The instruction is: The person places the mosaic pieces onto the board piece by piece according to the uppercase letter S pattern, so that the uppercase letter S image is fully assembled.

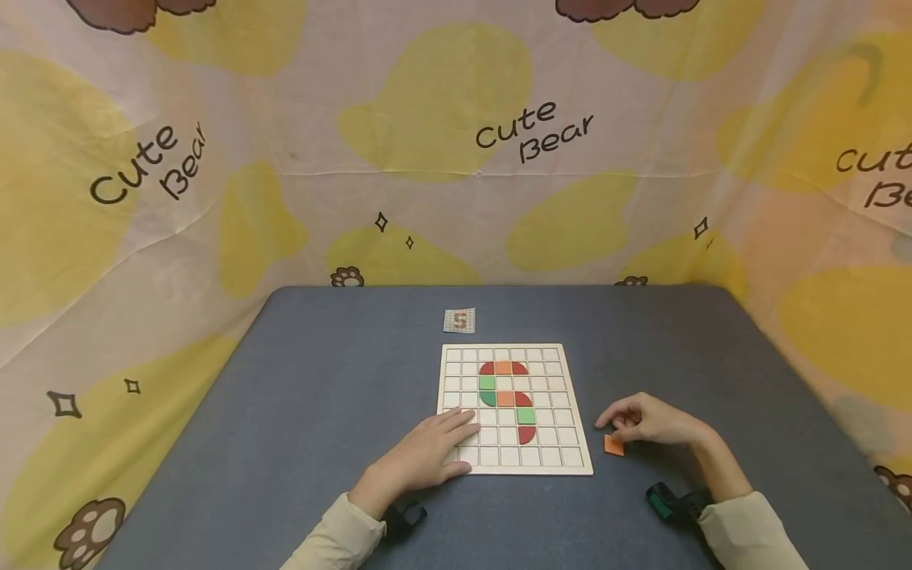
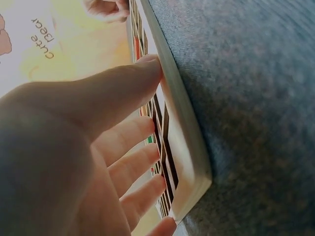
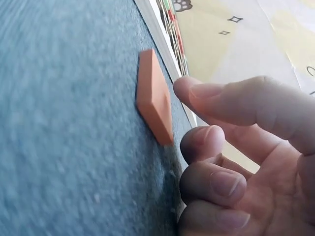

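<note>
My left hand [image 1: 431,451] rests with spread, nearly straight fingers on the lower left of a white gridded board [image 1: 559,457]. In the left wrist view the thumb [image 2: 142,78] lies over the board's near edge. Red, orange and green tiles [image 1: 526,416] sit in the board's cells in an S-like path that ends in a red rounded tile [image 1: 526,435]. To the right of the board, my right hand [image 1: 659,419] is over a loose orange square tile [image 1: 613,446]. The right wrist view shows this tile flat on the table, its fingers loosely bent beside it and holding nothing.
A small card [image 1: 459,320] printed with a gridded S pattern lies behind the board on the dark grey table [image 1: 342,356]. Behind the table hangs a cloth [image 1: 427,103] with yellow patches and lettering. Dark wrist-worn devices [image 1: 677,504] sit below both wrists.
</note>
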A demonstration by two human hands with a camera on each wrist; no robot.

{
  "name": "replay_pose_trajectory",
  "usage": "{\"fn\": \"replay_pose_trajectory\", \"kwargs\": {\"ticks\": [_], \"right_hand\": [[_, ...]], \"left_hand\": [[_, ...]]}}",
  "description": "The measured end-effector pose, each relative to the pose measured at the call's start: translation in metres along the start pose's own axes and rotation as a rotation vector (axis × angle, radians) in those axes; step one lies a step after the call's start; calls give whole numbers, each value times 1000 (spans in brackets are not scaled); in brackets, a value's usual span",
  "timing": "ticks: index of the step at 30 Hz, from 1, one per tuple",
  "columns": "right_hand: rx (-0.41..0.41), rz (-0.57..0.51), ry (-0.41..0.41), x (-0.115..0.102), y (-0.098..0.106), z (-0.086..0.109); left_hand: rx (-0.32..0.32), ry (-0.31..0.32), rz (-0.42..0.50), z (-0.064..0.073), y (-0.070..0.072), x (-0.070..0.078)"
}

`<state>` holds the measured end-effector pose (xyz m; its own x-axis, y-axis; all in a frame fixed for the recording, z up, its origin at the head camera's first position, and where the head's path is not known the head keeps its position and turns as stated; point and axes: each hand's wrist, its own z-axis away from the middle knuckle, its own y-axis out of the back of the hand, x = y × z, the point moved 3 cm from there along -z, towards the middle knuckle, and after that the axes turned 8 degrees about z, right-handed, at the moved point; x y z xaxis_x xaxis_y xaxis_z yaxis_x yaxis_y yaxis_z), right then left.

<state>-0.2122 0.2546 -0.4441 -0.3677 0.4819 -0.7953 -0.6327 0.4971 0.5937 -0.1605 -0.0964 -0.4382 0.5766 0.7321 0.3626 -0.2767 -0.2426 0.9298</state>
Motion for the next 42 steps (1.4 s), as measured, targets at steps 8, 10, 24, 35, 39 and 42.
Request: {"fn": "replay_pose_trajectory", "kwargs": {"ticks": [8, 10, 24, 35, 39, 42], "right_hand": [[-52, -48, 44, 4, 1, 4], [-60, -53, 44, 5, 1, 4], [-66, -49, 56, 6, -1, 4], [-4, -5, 13, 6, -1, 1], [-5, -2, -8, 7, -1, 1], [-7, -2, -13, 7, -2, 1]], "left_hand": [[-11, 1, 10, 0, 0, -1], [-11, 3, 11, 0, 0, -1], [-13, 9, 21, 0, 0, -1], [-5, 3, 10, -1, -2, -2], [0, -4, 3, 0, -2, -2], [-1, -6, 5, 0, -1, -2]]}}
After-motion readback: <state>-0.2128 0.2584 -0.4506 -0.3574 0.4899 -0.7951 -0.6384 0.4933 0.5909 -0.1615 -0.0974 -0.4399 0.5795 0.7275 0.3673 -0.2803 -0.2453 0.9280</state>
